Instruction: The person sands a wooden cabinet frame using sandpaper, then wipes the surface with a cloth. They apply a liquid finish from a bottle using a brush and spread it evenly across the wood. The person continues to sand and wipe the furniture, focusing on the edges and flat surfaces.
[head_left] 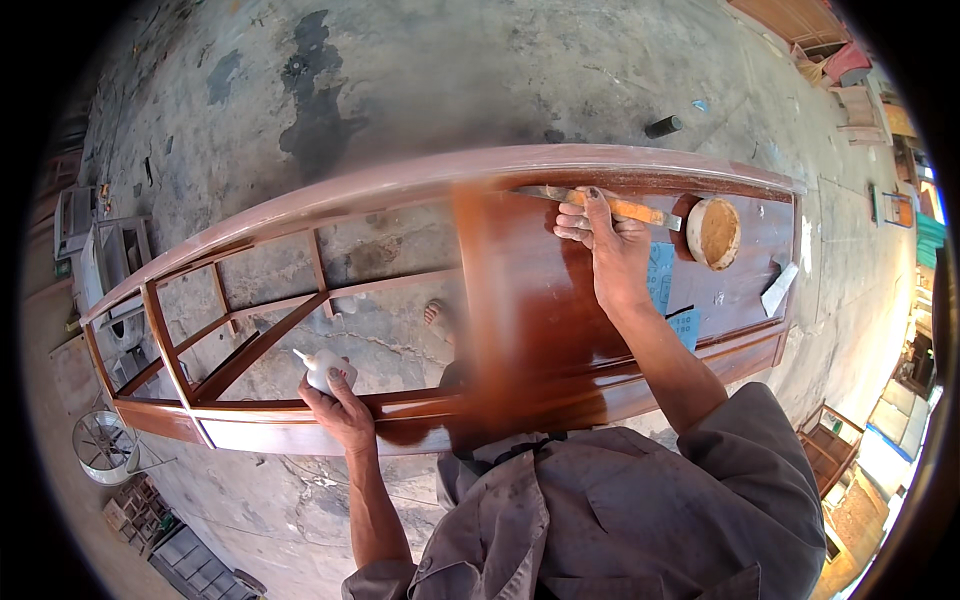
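the left hand (340,415) grips the bottle (320,368) at the near rail (425,402); probably light and soft-walled, best held round its body. the right hand (615,250) clasps the tool (640,211) over the panel (590,335): likely stiff, safest by its orange handle.
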